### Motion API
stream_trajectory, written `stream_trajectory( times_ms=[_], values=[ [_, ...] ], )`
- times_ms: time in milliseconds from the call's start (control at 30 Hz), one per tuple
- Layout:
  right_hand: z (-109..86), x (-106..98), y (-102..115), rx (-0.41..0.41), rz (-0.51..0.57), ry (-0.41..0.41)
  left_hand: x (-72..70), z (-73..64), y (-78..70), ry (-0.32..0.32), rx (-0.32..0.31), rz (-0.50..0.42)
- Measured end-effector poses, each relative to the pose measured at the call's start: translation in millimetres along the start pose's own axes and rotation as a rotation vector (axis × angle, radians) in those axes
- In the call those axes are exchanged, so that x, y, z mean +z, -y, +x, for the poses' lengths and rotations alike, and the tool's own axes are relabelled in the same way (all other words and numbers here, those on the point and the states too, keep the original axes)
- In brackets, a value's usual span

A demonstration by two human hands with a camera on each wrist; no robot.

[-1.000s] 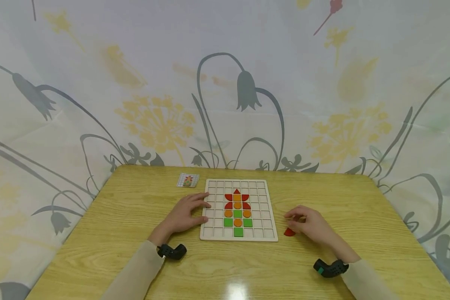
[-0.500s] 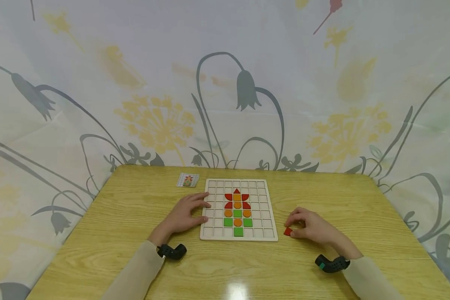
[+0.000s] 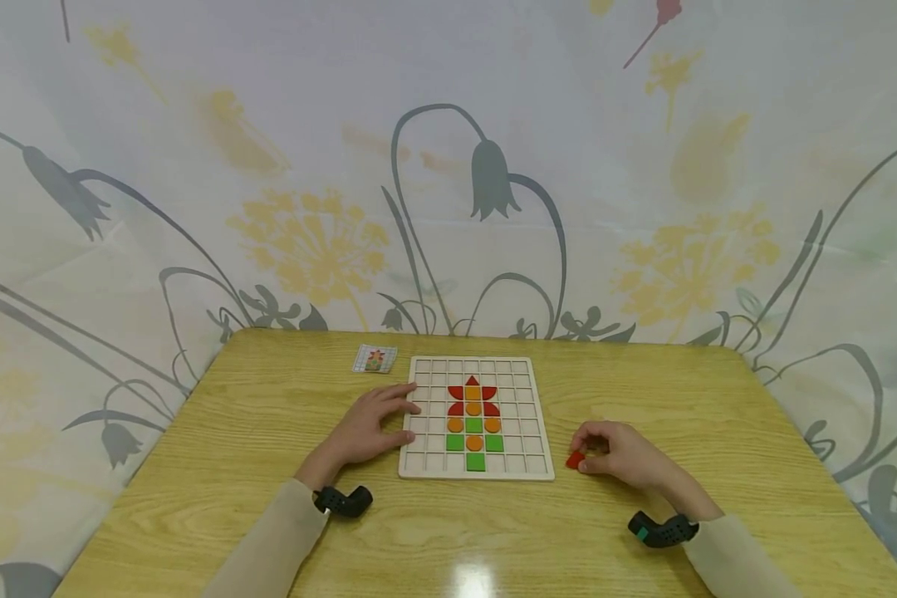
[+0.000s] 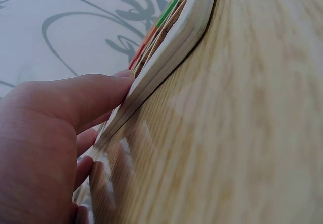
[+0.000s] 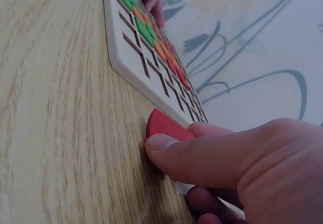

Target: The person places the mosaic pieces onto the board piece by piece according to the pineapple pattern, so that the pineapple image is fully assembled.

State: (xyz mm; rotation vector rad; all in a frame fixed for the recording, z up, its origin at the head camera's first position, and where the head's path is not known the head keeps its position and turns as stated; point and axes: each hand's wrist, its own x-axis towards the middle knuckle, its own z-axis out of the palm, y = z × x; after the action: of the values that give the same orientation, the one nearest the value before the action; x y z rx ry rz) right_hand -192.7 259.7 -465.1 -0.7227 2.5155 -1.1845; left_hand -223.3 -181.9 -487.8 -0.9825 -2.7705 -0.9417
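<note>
My right hand (image 3: pixel 622 455) pinches a red quarter-circle tile (image 5: pixel 166 125) between thumb and fingers, close over the table to the right of the pegboard-like wooden grid board (image 3: pixel 433 462). Relaxed and spread, my left hand (image 3: pixel 365 428) rests on the board's left rim, thumb tip against its edge in the left wrist view. Tiles form a figure in the board's middle: a red triangle (image 3: pixel 472 382) on top, an orange square (image 3: pixel 473 394), red quarter-circles (image 3: pixel 491 410), orange discs (image 3: pixel 474 443) and green squares (image 3: pixel 475 463).
A small picture card (image 3: pixel 374 359) with a similar figure on a grid lies behind my left hand, beyond the board's left corner. The wooden table (image 3: pixel 448 523) reaches back to a flower-patterned cloth (image 3: pixel 448 249). A black wrist camera (image 3: pixel 342 502) sits on each wrist.
My right fingers were above the red tile as it lay on the table; they have come down and now pinch it. The left hand and the board have stayed put.
</note>
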Motion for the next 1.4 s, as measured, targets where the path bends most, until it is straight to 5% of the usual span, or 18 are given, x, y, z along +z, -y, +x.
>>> stream_trajectory(
  times_ms=[500,667,900,1400],
  values=[
    [-7.1,-8,4,0.039,0.045,-0.083,0.4,-0.1,0.3,-0.003,-0.005,-0.002],
    [-6.4,-6,7,0.033,0.158,-0.099,1.1,-0.8,0.4,-0.013,0.008,0.0],
    [2.4,7,12,-0.023,0.099,-0.194,1.7,0.4,3.7,0.0,-0.001,0.002],
    [33.3,49,35,-0.066,0.137,-0.191,1.7,1.0,4.7,0.006,-0.013,-0.011]
  ],
)
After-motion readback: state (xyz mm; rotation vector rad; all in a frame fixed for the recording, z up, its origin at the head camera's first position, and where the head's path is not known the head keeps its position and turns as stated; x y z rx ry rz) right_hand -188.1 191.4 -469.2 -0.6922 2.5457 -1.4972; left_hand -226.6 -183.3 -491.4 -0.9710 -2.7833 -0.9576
